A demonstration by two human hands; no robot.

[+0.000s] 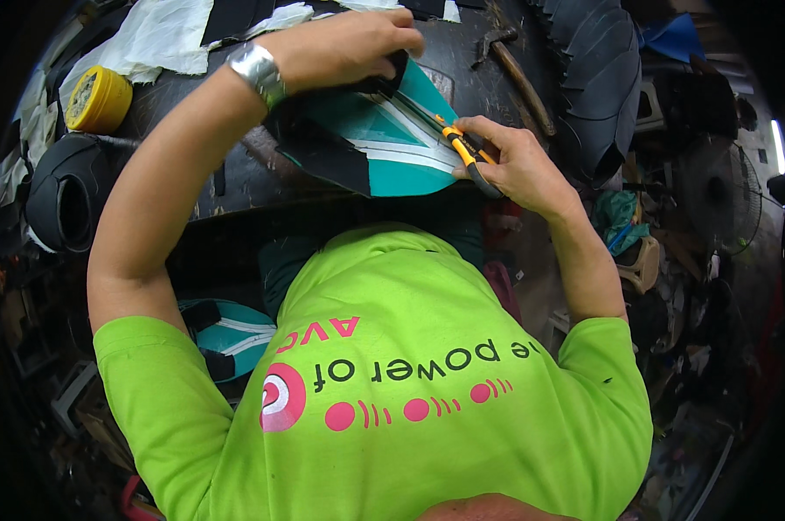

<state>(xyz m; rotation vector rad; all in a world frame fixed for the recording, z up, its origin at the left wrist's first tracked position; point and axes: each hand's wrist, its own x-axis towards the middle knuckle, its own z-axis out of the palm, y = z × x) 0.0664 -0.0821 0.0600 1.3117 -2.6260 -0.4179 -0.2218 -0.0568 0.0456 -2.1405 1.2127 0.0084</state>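
Note:
A teal sheet piece (410,180) with white stripes and black sections lies at the bench's near edge. My left hand (349,48), with a silver band on its wrist, reaches over its far side. Its fingers are curled near a raised black part, and what they grip is partly hidden. In my right hand (523,165) is a long-jawed hand tool (456,139) with yellow-and-black handles. Its thin grey jaws point up and left across the teal piece toward my left hand. Whether they are scissor blades or plier jaws is unclear.
A hammer (518,82) lies on the dark bench (227,187) beyond my right hand. Overlapping black curved pieces (592,78) line the right side. At left are a yellow tub (99,100), a black roll (66,195) and white cloth (162,35). Another teal piece (236,334) rests below.

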